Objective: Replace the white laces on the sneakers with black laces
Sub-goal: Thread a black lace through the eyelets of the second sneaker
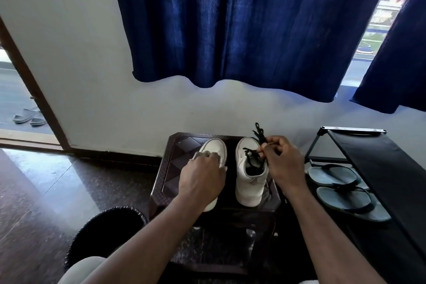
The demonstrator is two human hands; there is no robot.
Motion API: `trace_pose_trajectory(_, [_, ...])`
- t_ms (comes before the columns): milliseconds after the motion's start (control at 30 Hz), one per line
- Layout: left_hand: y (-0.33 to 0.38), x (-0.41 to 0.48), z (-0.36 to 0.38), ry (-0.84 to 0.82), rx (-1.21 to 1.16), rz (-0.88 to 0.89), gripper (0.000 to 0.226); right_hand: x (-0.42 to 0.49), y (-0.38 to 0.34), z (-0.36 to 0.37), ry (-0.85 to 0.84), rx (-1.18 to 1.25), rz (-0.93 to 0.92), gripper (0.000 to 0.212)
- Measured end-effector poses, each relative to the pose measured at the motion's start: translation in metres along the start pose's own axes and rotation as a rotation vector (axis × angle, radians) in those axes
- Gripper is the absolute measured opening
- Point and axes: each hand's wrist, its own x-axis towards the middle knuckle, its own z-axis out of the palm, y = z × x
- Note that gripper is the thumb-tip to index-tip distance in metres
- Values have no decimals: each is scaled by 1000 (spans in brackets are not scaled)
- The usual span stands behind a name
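Two white sneakers stand side by side on a dark brown plastic stool, toes toward the wall. My left hand rests on the left sneaker and covers its tongue and eyelets; a bit of pale lace or tongue shows at my fingertips. The right sneaker carries a black lace across its front eyelets. My right hand pinches that black lace just right of the shoe, and the lace's free end sticks up above my fingers.
A black shoe rack stands close on the right with blue flip-flops on its lower shelf. A black round bin sits at the lower left by my knee. Blue curtains hang on the wall behind. An open doorway lies far left.
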Motion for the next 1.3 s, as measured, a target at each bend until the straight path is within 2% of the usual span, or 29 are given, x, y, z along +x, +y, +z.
trace_pose_trajectory(167, [-6, 18, -6, -64, -51, -102, 40, -2, -23, 39, -68, -6, -15, 21])
trace_pose_trajectory(267, [-13, 20, -8, -92, -93, -90, 28, 2, -22, 60, -139, 59, 35, 24])
trace_pose_trajectory(333, [-19, 21, -9, -24, -172, -61, 28, 4, -21, 72, -161, 257, 108, 21])
trace_pose_trajectory(433, [-26, 27, -9, 117, -318, -5, 21, 5, -30, 80, -188, 788, 305, 23])
trace_pose_trajectory(533, [-26, 39, -9, 11, -555, 46, 20, 12, -41, 81, -231, 1126, 417, 26])
trace_pose_trajectory(700, [-19, 58, -11, -118, -669, 162, 12, 34, -65, 83, -218, 1325, 435, 26])
trace_pose_trajectory(867, [-19, 68, 2, -239, -957, 77, 10, 50, -72, 81, -184, 1357, 434, 26])
trace_pose_trajectory(967, [-17, 70, 6, -324, -1195, 30, 27, 56, -69, 80, -138, 1378, 415, 28])
trace_pose_trajectory(1033, [-16, 68, 6, -377, -1270, 12, 30, 59, -67, 80, -98, 1373, 389, 27])
trace_pose_trajectory(1100, [-15, 66, 7, -375, -1229, 18, 28, 61, -65, 80, -81, 1351, 366, 26])
trace_pose_trajectory(1200, [-22, 68, 2, -217, -1067, 12, 14, 64, -56, 75, -58, 1246, 308, 24])
trace_pose_trajectory(1300, [-40, 81, -5, -28, -844, 4, 12, 71, -32, 59, 95, 813, 139, 23])
